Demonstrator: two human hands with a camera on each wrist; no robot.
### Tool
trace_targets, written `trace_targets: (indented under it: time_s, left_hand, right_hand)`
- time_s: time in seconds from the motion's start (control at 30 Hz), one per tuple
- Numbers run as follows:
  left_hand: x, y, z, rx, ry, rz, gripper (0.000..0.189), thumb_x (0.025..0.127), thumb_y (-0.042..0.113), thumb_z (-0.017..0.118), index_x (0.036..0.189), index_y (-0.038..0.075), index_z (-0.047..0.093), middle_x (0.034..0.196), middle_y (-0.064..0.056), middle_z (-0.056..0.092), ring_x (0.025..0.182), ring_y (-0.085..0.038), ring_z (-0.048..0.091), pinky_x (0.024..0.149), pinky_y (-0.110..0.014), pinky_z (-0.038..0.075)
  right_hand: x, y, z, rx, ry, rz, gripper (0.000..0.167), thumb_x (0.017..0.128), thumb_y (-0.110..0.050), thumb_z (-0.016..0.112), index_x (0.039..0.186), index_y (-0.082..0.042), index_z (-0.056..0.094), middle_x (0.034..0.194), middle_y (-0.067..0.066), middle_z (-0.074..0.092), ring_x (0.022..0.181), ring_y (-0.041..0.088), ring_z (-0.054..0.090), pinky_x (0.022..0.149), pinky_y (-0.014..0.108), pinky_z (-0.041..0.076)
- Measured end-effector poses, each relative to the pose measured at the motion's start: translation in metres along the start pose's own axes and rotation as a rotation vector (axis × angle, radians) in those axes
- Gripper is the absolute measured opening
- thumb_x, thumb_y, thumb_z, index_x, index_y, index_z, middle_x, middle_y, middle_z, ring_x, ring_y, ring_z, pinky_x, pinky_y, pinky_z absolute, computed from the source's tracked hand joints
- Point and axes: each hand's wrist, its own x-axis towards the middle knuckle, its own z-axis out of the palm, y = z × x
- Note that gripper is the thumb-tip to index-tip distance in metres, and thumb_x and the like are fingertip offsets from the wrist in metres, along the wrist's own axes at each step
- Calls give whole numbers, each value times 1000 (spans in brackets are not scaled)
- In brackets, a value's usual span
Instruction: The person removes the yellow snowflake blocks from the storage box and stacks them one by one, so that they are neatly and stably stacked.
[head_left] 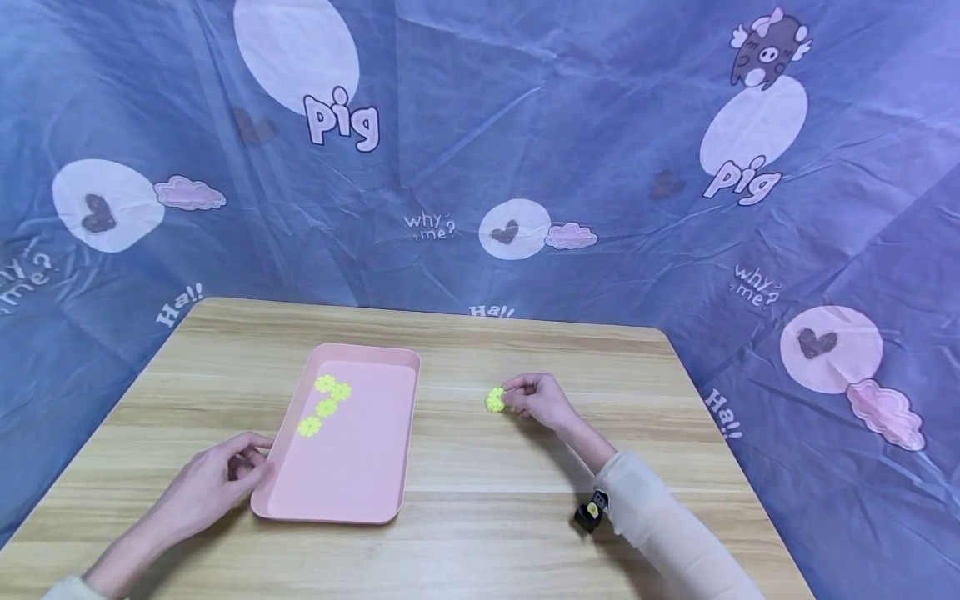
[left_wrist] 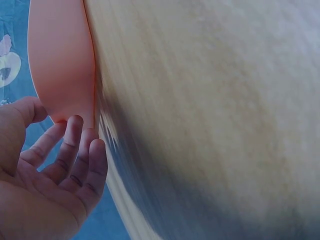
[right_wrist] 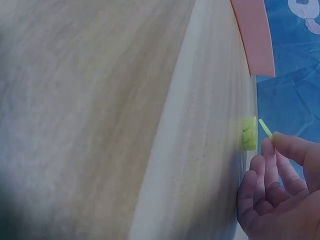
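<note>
A pink tray [head_left: 345, 483] lies left of the middle of the table, with several yellow flower-shaped pieces [head_left: 326, 407] on its floor. My left hand [head_left: 217, 483] is at the tray's left side near the front corner. In the left wrist view, the thumb of the left hand [left_wrist: 55, 175] rests at the rim, and the fingertips touch the outer wall. My right hand [head_left: 542, 400] pinches one thin yellow flower piece [right_wrist: 265, 128] between thumb and finger. Close by in the right wrist view is a short stack of yellow flower pieces [right_wrist: 249, 133] on the table.
The wooden table [head_left: 480, 550] backs onto a blue printed curtain [head_left: 450, 150]. A small black object [head_left: 588, 515] shows at the right sleeve [head_left: 645, 508]. The tray's right edge faces the flower stack across bare wood.
</note>
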Motion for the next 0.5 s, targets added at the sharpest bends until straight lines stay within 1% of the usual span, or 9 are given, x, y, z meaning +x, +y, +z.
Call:
trace_targets:
  time_s: [0.3,0.5]
  left_hand:
    - [1,-1,0,-10,2,3,18,91,6,77,109,6,73,82,9,66,69,9,52,62,-21,46]
    - [1,-1,0,-5,-5,3,19,91,6,77,109,6,73,83,9,66,69,9,52,62,-21,46]
  right_hand:
    - [2,3,-1,-39,20,12,28,93,-3,75,115,13,69,72,-4,67,60,8,55,55,19,46]
    - [1,3,1,-81,15,12,26,94,-4,74,115,12,70,72,-3,65,60,8,54,55,19,45]
